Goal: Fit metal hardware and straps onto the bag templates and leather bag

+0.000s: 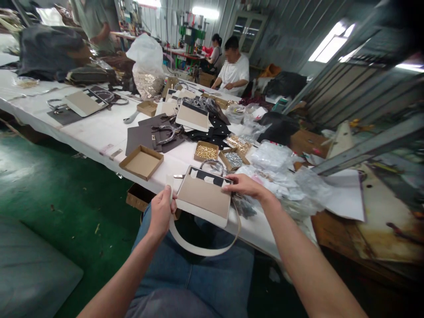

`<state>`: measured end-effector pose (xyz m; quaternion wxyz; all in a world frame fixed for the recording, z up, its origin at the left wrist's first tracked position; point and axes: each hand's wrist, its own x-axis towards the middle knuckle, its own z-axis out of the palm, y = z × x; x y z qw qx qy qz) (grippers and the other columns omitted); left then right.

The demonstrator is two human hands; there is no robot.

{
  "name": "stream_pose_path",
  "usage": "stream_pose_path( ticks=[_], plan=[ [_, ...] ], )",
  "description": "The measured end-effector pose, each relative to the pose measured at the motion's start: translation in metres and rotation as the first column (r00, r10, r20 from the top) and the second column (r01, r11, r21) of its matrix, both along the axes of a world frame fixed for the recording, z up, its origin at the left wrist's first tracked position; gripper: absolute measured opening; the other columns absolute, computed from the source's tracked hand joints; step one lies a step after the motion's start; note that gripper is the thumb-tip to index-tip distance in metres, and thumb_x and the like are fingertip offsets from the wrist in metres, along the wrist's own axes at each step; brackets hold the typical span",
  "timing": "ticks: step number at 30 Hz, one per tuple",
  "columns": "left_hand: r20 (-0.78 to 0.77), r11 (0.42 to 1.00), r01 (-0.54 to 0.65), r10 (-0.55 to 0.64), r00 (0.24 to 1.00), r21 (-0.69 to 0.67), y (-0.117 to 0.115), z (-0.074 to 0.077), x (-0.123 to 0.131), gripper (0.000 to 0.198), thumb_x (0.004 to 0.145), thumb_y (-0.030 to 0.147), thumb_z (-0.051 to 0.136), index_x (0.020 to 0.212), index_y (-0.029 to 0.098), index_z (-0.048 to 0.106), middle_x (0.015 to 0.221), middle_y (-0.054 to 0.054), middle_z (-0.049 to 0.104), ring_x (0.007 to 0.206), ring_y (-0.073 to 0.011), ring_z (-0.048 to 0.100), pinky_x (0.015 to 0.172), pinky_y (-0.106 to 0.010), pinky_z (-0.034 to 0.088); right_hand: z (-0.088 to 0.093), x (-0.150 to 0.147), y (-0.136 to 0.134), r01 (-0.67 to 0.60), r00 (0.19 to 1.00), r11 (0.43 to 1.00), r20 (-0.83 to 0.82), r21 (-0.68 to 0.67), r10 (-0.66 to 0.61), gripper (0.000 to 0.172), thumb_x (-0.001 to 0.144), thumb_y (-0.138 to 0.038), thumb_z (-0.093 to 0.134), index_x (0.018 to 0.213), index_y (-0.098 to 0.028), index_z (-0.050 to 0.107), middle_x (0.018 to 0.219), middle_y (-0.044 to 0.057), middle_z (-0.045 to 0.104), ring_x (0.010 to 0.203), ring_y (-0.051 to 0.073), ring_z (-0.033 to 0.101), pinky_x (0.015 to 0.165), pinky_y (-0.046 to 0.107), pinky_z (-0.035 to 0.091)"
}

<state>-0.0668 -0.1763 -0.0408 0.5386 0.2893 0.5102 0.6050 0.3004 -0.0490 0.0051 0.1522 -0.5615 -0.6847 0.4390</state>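
Beige bag panel (203, 196) lying half over the near edge of the surface (99, 128), its white strap (198, 249) hanging in a loop below. Left hand (161, 212) closed round one strap end at the panel's left side. Right hand (247, 185) pinching the panel's far right corner (fingers flat on top). Holding the panel flat probably keeps the strap end square to it. Box of gold fittings (206, 151) just beyond.

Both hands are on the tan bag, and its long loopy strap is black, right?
Not quite. The left hand and right hand are on the tan bag, but its long loopy strap is white, not black. The head view shows it hanging over the person's lap.
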Motion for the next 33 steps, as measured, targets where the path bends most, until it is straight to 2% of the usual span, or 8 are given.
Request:
stream_pose_path(
  ticks=[5,9,14,19,21,25,31,33],
  plan=[
    [-0.045,0.999,-0.038,0.040,0.998,0.035,0.031,-0.004,-0.026,0.055,0.105,0.069,0.071,0.085,0.019,0.069,0.054,0.005,0.048,0.050,-0.0117,0.042,0.053,-0.026,0.035,-0.014,-0.003,0.001,0.110,0.993,0.994,-0.030,0.003,-0.110,0.057,0.086,-0.069,0.087,0.105,-0.016,0.088,0.089,0.006,0.080,0.072,0.019,0.063,0.063,0.030,0.047],
    [-0.099,0.998,0.013,-0.006,0.995,0.068,0.057,-0.007,-0.038,0.052,0.104,0.068,0.074,0.087,0.019,0.069,0.055,0.004,0.052,0.050,-0.0122,0.045,0.052,-0.026,0.034,-0.024,-0.007,0.002,0.160,0.987,0.987,-0.030,0.026,-0.159,0.057,0.083,-0.070,0.087,0.100,-0.015,0.088,0.079,0.003,0.076,0.064,0.015,0.056,0.059,0.029,0.040],
    [-0.147,0.992,0.119,-0.112,0.983,0.037,0.078,-0.016,-0.046,0.048,0.098,0.064,0.079,0.086,0.019,0.069,0.057,0.003,0.059,0.051,-0.0125,0.050,0.052,-0.025,0.037,-0.015,-0.009,-0.004,0.183,0.982,0.983,-0.051,0.016,-0.182,0.057,0.084,-0.072,0.087,0.100,-0.017,0.090,0.084,0.007,0.080,0.071,0.019,0.064,0.064,0.031,0.049],
    [-0.138,0.987,0.161,-0.158,0.978,0.014,0.083,-0.030,-0.052,0.050,0.093,0.067,0.082,0.088,0.019,0.070,0.057,0.002,0.062,0.049,-0.0133,0.055,0.051,-0.024,0.040,-0.010,-0.001,-0.011,0.198,0.973,0.980,-0.111,-0.037,-0.201,0.055,0.085,-0.064,0.089,0.122,-0.023,0.091,0.104,0.011,0.087,0.088,0.027,0.075,0.075,0.039,0.062],
    [-0.121,0.986,0.165,-0.163,0.979,0.012,0.084,-0.034,-0.053,0.052,0.093,0.068,0.082,0.089,0.018,0.070,0.058,0.002,0.062,0.048,-0.0133,0.055,0.052,-0.024,0.041,-0.012,0.001,-0.011,0.205,0.967,0.975,-0.139,-0.081,-0.214,0.059,0.079,-0.056,0.095,0.126,-0.022,0.090,0.105,0.010,0.087,0.086,0.026,0.075,0.075,0.039,0.063],
    [-0.073,0.985,0.175,-0.175,0.982,-0.001,0.088,-0.041,-0.057,0.055,0.090,0.070,0.085,0.091,0.018,0.070,0.058,0.004,0.060,0.048,-0.0127,0.055,0.051,-0.023,0.040,-0.017,0.001,-0.008,0.223,0.960,0.969,-0.146,-0.108,-0.237,0.054,0.072,-0.049,0.097,0.116,-0.017,0.090,0.094,0.008,0.085,0.075,0.021,0.071,0.071,0.035,0.059],
    [-0.018,0.990,0.137,-0.138,0.990,-0.022,0.093,-0.048,-0.069,0.057,0.086,0.071,0.089,0.091,0.019,0.068,0.058,0.006,0.056,0.049,-0.0120,0.052,0.051,-0.024,0.039,-0.011,0.001,-0.009,0.195,0.965,0.976,-0.161,-0.098,-0.209,0.049,0.077,-0.054,0.094,0.113,-0.020,0.091,0.106,0.008,0.088,0.082,0.021,0.072,0.076,0.034,0.059],
    [-0.003,0.991,0.130,-0.130,0.992,-0.024,0.094,-0.048,-0.071,0.059,0.083,0.073,0.090,0.089,0.019,0.067,0.057,0.007,0.053,0.049,-0.0119,0.051,0.051,-0.024,0.040,-0.012,0.001,-0.009,0.214,0.963,0.974,-0.147,-0.077,-0.224,0.048,0.080,-0.058,0.092,0.110,-0.020,0.092,0.100,0.007,0.087,0.077,0.019,0.069,0.072,0.032,0.056]
  ],
)
